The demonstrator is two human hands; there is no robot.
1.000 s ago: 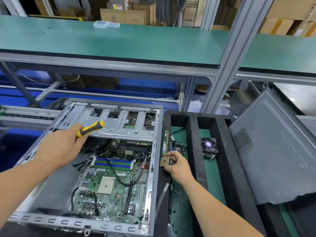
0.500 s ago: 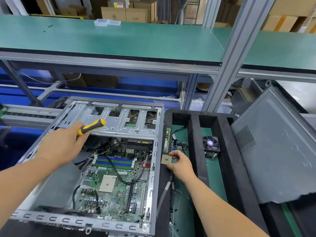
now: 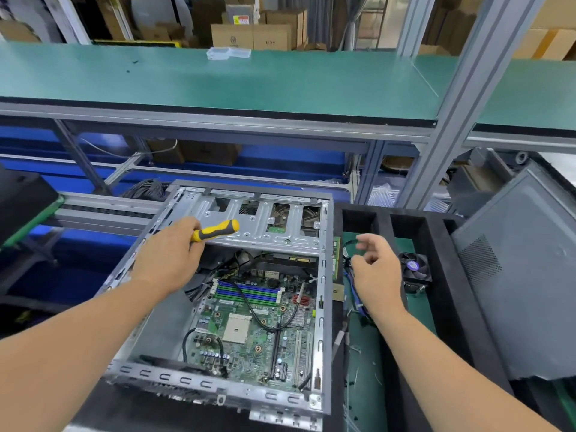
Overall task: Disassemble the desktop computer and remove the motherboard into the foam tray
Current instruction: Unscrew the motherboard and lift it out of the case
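Note:
The open desktop case lies on its side in front of me, with the green motherboard inside it, its bare CPU socket and blue memory slots showing. My left hand grips a yellow-and-black screwdriver over the case's drive cage. My right hand hovers with loose fingers, holding nothing, above the left slot of the black foam tray. A small CPU chip lies at the tray's left edge beside a memory stick. Blue and black cables lie under my right hand.
A cooler fan sits in the tray's middle slot. The grey case side panel leans at the right. A green shelf runs across above, carried by an aluminium post. A black block sits at the left.
My right hand has let go of the CPU chip at the tray's left edge and risen with its fingers loose. My left hand holds the screwdriver in the same place.

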